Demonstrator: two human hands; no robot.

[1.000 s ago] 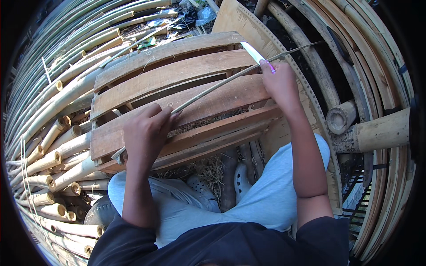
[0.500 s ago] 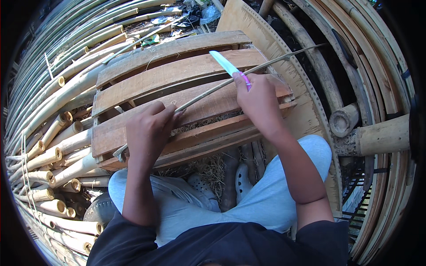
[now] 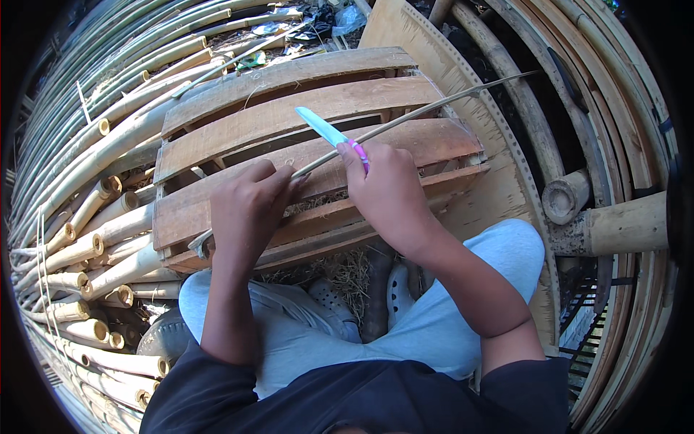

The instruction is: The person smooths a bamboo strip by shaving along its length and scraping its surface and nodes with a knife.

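Note:
My left hand (image 3: pixel 248 206) is closed around the lower part of a long thin stick (image 3: pixel 419 112), which looks like a bamboo strip. The stick slants from lower left to upper right above a slatted wooden crate (image 3: pixel 271 124), and its frayed lower end shows below my left hand. In my right hand (image 3: pixel 387 194) is a knife (image 3: pixel 322 126) with a light blue blade and a pink and white handle. The blade crosses the stick at my right fingertips and points to the upper left. Whether it cuts into the stick cannot be seen.
Bamboo poles (image 3: pixel 130 224) are piled at the left. A curved wooden board (image 3: pixel 499 173) lies right of the crate, with a thick bamboo post (image 3: pixel 625 223) beyond it. Straw (image 3: pixel 347 278) lies between my shoes. Plastic scraps (image 3: pixel 347 22) lie at the far side.
My right hand and the knife have slid down the stick, toward my left hand. My left hand has barely moved and still grips the stick.

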